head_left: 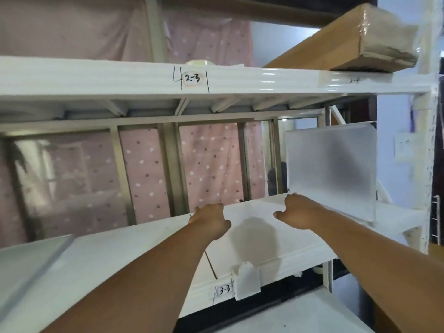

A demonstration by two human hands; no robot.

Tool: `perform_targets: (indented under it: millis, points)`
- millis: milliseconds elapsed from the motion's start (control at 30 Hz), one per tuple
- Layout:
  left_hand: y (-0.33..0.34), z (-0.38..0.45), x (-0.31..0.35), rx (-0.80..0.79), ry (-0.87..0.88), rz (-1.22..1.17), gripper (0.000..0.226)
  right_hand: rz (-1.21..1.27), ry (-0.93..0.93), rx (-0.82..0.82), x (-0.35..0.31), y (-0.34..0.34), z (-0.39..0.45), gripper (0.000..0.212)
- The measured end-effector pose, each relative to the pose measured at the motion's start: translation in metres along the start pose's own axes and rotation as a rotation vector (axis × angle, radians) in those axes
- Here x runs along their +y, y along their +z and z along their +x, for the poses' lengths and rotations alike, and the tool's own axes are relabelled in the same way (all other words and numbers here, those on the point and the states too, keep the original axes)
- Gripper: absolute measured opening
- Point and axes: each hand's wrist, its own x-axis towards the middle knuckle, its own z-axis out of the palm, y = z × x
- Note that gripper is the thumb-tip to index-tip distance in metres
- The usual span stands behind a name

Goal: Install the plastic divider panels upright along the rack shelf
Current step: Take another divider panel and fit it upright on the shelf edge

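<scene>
A white plastic divider panel (254,239) lies flat on the white rack shelf (134,251). Its tab (247,281) hangs over the shelf's front lip beside the label "3-3". My left hand (210,222) curls over the panel's far left corner. At the far right corner, my right hand (299,212) grips the far edge, with its fingertips hidden. A frosted divider panel (331,169) stands upright on the shelf just right of my right hand. Another panel (33,263) lies at the shelf's left end.
The shelf above (120,78), labelled "2-3", hangs low over the work space and carries a taped cardboard box (355,39). A window frame and a pink dotted curtain (211,164) close off the back. The rack's right upright post (427,140) bounds the shelf.
</scene>
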Motion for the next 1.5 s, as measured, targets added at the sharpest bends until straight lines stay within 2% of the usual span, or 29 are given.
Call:
perform_targets:
  millis: [233, 467, 633, 767, 867, 1033, 1167, 1333, 1500]
  points:
    - [-0.028, -0.022, -0.064, 0.065, -0.116, -0.045, 0.064, 0.039, -0.146, -0.075, -0.081, 0.014, 0.014, 0.031]
    - [-0.055, -0.056, -0.130, 0.110, -0.273, -0.068, 0.070, 0.074, -0.304, -0.109, -0.164, 0.024, 0.013, 0.017]
    - [-0.078, -0.089, -0.173, 0.152, -0.364, -0.067, 0.059, 0.079, -0.419, -0.160, -0.225, 0.036, 0.003, 0.032]
    - [-0.094, -0.120, -0.208, 0.169, -0.453, -0.067, 0.065, 0.055, -0.517, -0.192, -0.273, 0.043, -0.009, 0.025]
    - [-0.103, -0.142, -0.234, 0.174, -0.519, -0.073, 0.066, 0.081, -0.567, -0.213, -0.306, 0.049, -0.019, 0.037]
    - [-0.114, -0.178, -0.276, 0.196, -0.603, -0.061, 0.068, 0.104, -0.641, -0.245, -0.359, 0.055, -0.039, 0.032]
    - [-0.119, -0.212, -0.311, 0.200, -0.714, -0.056, 0.069, 0.121, -0.721, -0.285, -0.400, 0.067, -0.051, 0.044]
    - [-0.121, -0.258, -0.354, 0.199, -0.831, -0.038, 0.072, 0.086, -0.863, -0.288, -0.448, 0.083, -0.078, 0.037]
    - [-0.128, -0.303, -0.381, 0.209, -0.915, -0.009, 0.070, 0.087, -0.966, -0.356, -0.494, 0.095, -0.104, 0.052]
